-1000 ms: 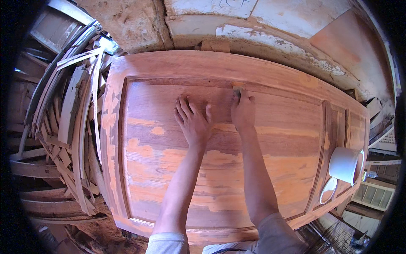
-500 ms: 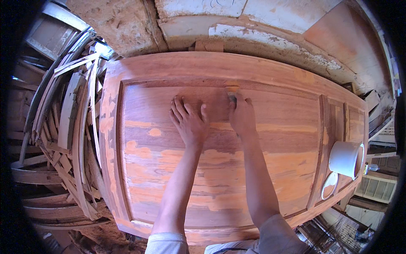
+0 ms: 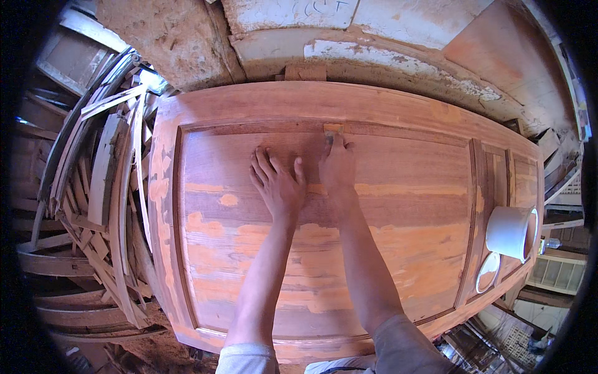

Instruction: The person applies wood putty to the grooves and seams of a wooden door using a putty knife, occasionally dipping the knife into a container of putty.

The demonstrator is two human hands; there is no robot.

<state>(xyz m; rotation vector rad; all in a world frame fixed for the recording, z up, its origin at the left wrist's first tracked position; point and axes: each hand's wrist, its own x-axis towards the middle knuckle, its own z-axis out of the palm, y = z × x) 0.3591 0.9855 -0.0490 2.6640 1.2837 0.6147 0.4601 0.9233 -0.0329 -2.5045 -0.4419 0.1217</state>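
A large reddish-brown wooden door lies flat before me, its recessed panel streaked with patches of orange filler. My left hand rests on the upper part of this panel, fingers spread, holding nothing. Just to its right, my right hand is closed round a putty knife. Orange filler shows on its blade, which meets the groove along the panel's far edge. Most of the knife's handle is hidden in my fingers.
A white bucket stands on the door's right end, beside a round white lid smeared with filler. Scrap wood strips pile up on the left. Beyond the door's far edge are dusty pale slabs.
My right hand has shifted left with the putty knife, along the panel's far edge and closer to my left hand. The left hand stays in place on the panel.
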